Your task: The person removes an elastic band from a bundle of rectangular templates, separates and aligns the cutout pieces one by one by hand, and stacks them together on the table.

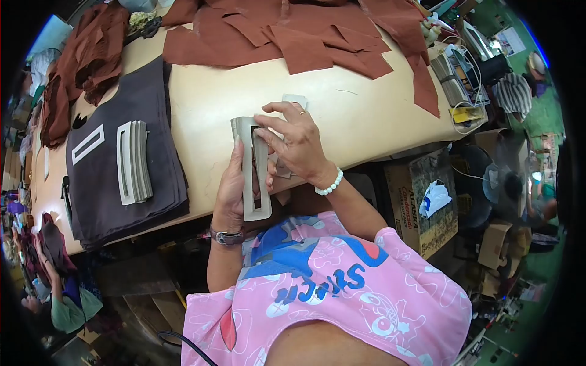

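Observation:
My left hand (pixel 230 190) is closed round the edge of a stack of grey slotted rectangular pieces (pixel 259 213), held upright over the table's front edge. Each piece is a long narrow frame with a slot down its middle. My right hand (pixel 299 141) has its fingers apart, the fingertips at the upper end of this stack beside the slot. Behind the right hand a few small grey scraps (pixel 295 99) show partly. To the left, a second stack of slotted pieces (pixel 135 163) and a single slotted piece (pixel 89 145) lie on dark cloth panels (pixel 160 210).
Brown cloth pieces (pixel 299 52) spread across the back of the pale table (pixel 204 97). More brown cloth (pixel 91 49) is heaped at the far left. A cardboard box (pixel 421 207) stands right of the table. A person's arm (pixel 54 277) shows at lower left.

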